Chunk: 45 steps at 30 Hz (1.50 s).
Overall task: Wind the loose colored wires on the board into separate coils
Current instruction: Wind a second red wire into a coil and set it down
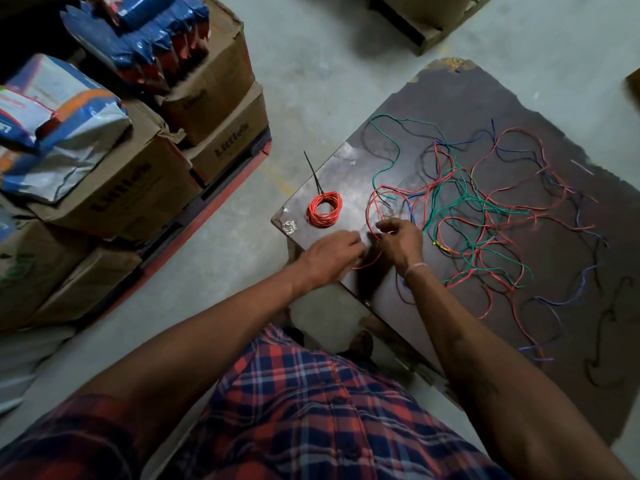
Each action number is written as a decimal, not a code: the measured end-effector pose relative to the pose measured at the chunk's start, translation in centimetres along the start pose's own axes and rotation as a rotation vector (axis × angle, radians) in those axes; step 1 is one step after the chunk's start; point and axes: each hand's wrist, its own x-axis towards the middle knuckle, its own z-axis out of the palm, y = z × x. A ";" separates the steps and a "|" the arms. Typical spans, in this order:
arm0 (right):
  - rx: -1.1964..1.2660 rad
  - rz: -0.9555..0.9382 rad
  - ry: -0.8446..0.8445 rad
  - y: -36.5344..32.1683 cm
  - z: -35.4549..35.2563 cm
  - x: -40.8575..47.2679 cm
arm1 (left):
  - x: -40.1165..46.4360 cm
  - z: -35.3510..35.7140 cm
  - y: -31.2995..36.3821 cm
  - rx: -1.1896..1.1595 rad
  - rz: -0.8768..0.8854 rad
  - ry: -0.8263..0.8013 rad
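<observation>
Both hands work at the near corner of the dark, worn board (485, 334). The right hand (401, 242) has its fingers curled round loops of a thin red wire (372, 209), apparently a new coil just begun. The left hand (332, 256) pinches the same strand close beside it, where a loose tail of red runs out below the fingers.

Just beyond the left hand lies a finished red coil (324, 209) bound with a dark tie. To the right of the right hand sprawls the tangle of red, green, blue and black wires (485, 209).

The likely trouble is snagging: the red strand probably runs into that heap, so a pull could drag the green and blue wires along or tighten a knot. The few loops held could also spring apart if the grip loosens.

The fingertips are blurred, and the black wires barely show against the dark board.
</observation>
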 end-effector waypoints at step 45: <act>-0.401 -0.665 -0.539 -3.3 -16.0 -5.7 | 14.2 -8.2 11.0 -1.389 -0.656 0.474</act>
